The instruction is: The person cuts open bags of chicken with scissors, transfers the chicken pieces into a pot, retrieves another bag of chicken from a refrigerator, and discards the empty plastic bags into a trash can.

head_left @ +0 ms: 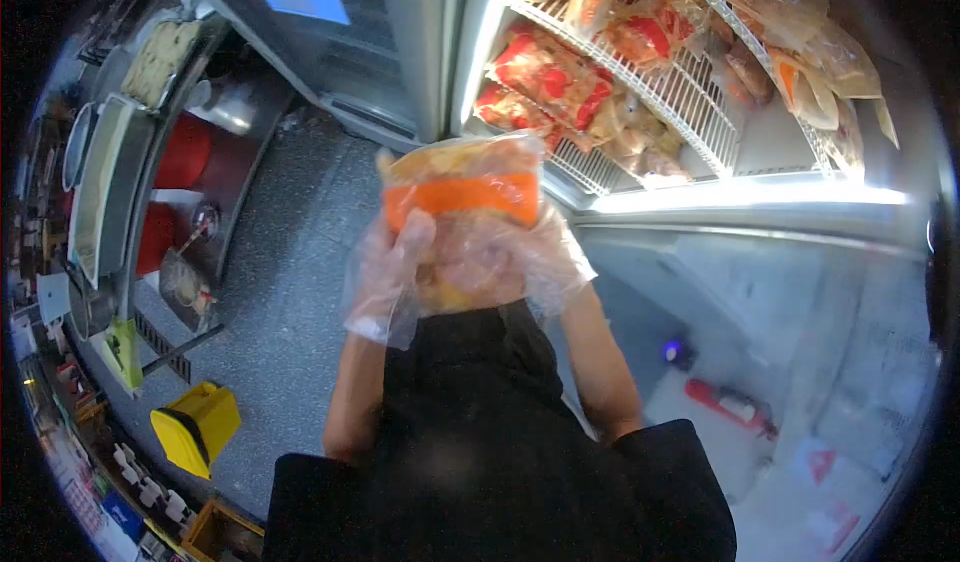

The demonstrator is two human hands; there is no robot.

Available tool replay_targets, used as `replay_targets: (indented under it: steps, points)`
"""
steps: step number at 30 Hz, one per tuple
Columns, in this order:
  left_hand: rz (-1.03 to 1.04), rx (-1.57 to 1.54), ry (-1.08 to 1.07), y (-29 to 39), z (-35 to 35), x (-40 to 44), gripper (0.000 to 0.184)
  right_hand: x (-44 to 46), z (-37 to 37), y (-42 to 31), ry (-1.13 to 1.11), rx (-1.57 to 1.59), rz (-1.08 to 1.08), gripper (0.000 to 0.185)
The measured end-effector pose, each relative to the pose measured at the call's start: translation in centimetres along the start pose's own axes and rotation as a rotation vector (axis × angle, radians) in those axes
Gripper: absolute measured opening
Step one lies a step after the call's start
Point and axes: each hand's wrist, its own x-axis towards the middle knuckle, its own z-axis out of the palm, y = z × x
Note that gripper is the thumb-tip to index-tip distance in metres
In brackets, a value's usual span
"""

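Two gloved hands show on my feed, both closed on one bag: the left hand (pixel 393 272) grips its left side, thumb laid over the front, and the right hand (pixel 555 262) takes the right side. I have the bag (pixel 462 194) squarely between them, held up before the apron (pixel 460 362), its orange band running crosswise; as far as I can judge, the slightly longer axis points away from the body. Blur keeps me from naming the food inside.

Beyond it, up and to the right, is a lit cabinet (pixel 700 199), nearer the right hand than the left. I make out wire shelves (pixel 712 127) bearing red-marked packs (pixel 560 74) and other clear bags.

Left, well apart, red tubs (pixel 184 152) stand below a long tray (pixel 113 192); I cannot tell what any of these hold. A yellow bin (pixel 210 424) sits on the floor (pixel 300 232).
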Motion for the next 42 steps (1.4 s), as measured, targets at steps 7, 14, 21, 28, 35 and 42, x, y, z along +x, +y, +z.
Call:
replay_targets:
  steps: [7, 14, 21, 28, 35, 42]
  points:
    - [0.281, -0.518, -0.319, -3.7, -4.2, -2.1, 0.031, -6.1, 5.9, 3.2, 0.049, 0.166, -0.247, 0.026]
    - [0.295, -0.303, -0.474, -4.7, -6.3, -5.5, 0.022, -12.3, 9.7, 6.3, 0.394, 0.061, -0.329, 0.025]
    - [0.327, -0.203, -0.649, -4.6, -5.1, -8.6, 0.032, -17.1, 8.2, 8.8, 0.444, -0.195, -0.492, 0.031]
    - [0.269, -0.257, -0.811, -5.4, -0.7, -13.8, 0.028, -24.7, 3.8, 10.4, 0.235, 0.063, -0.372, 0.046]
    - [0.123, -0.388, -0.782, -11.2, 3.0, -18.2, 0.041, -29.6, -2.9, 18.0, 0.143, 0.275, -0.234, 0.034]
    - [-0.045, -0.432, -0.549, -22.1, 6.5, -27.6, 0.047, -33.1, -8.9, 25.3, 0.191, 0.051, -0.173, 0.017]
